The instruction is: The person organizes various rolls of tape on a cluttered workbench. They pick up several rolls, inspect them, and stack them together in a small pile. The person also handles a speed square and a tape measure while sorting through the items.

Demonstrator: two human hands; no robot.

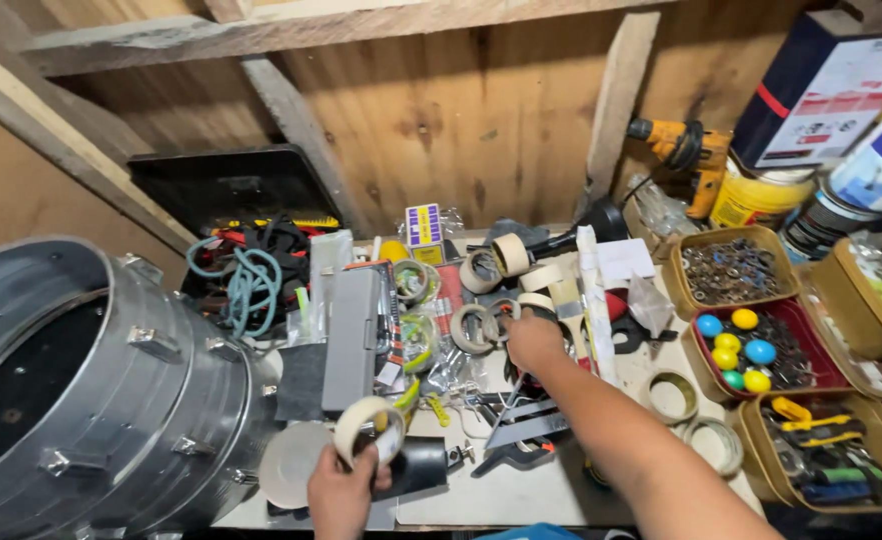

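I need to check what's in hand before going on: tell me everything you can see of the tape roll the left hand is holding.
The tape roll is a ring of cream, paper-like masking tape with a wide open core. It stands tilted on edge, its hole facing partly toward the camera. The left hand pinches its lower rim from below, thumb on the near side. It sits above the cluttered bench, low and left of centre, in front of a black object and beside a large ribbed metal drum. No loose end shows.

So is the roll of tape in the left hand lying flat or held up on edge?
On edge: the left hand grips the masking tape roll from below, its open core facing sideways.
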